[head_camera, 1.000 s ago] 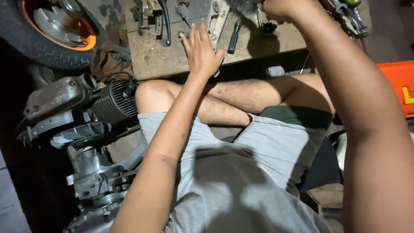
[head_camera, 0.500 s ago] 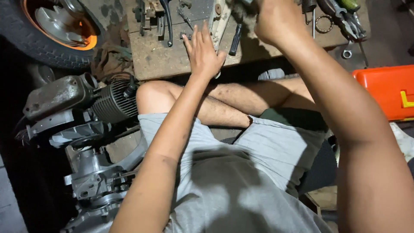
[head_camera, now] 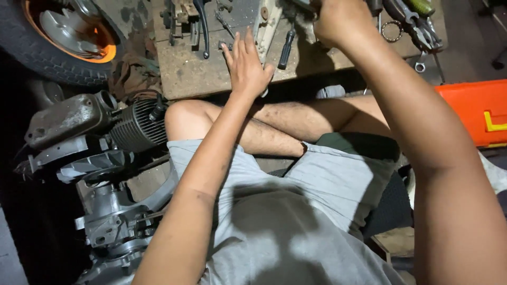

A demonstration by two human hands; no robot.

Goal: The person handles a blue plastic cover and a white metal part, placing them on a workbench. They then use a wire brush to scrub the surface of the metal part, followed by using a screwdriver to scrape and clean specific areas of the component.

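Observation:
My left hand [head_camera: 245, 66] lies flat on a wooden board [head_camera: 185, 74], fingers spread and pointing away from me. Just beyond its fingertips is a pale metal casting [head_camera: 265, 24], and a black-handled screwdriver [head_camera: 285, 47] lies to its right. My right hand [head_camera: 343, 21] is raised over the far edge of the board, closed in a fist around a grey metal part [head_camera: 303, 6] that sticks out to the left; most of that part is hidden by the fingers and the frame edge. I sit with crossed bare legs in grey shorts.
A small engine with a finned cylinder [head_camera: 134, 126] stands at my left knee. A tyre on an orange rim [head_camera: 68, 37] lies far left. An orange toolbox [head_camera: 475, 111] is at the right. Pliers [head_camera: 417, 26], a bearing ring [head_camera: 391, 30] and a black lever [head_camera: 203, 26] lie on the board.
My right fist has come down a little and further into view, still closed. My left hand stays flat on the board. The view has shifted slightly.

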